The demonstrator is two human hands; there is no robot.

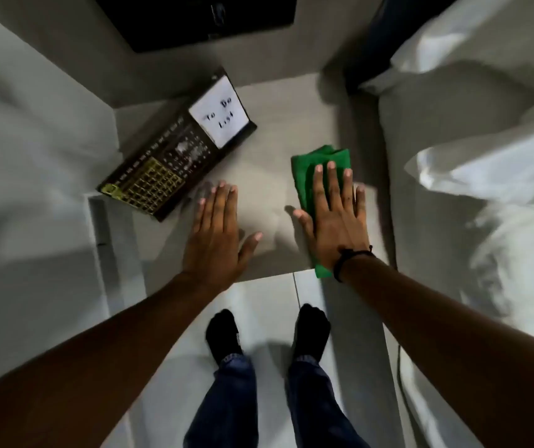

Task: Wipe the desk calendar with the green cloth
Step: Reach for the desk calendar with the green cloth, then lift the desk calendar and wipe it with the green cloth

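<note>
A dark desk calendar (175, 156) with gold date squares and a white "To Do List" note stands tilted at the back left of a small grey table (268, 124). My left hand (218, 236) lies flat on the table just in front of the calendar, fingers apart, holding nothing. A folded green cloth (315, 166) lies on the right side of the table. My right hand (335, 215) rests flat on top of it, fingers stretched out, covering its middle; green shows past my fingertips and beside my wrist.
A bed with white pillows and sheets (485, 156) borders the table on the right. A white wall (33, 140) is on the left. A black object (194, 21) is behind the table. My feet in dark socks (268, 331) stand on the pale floor.
</note>
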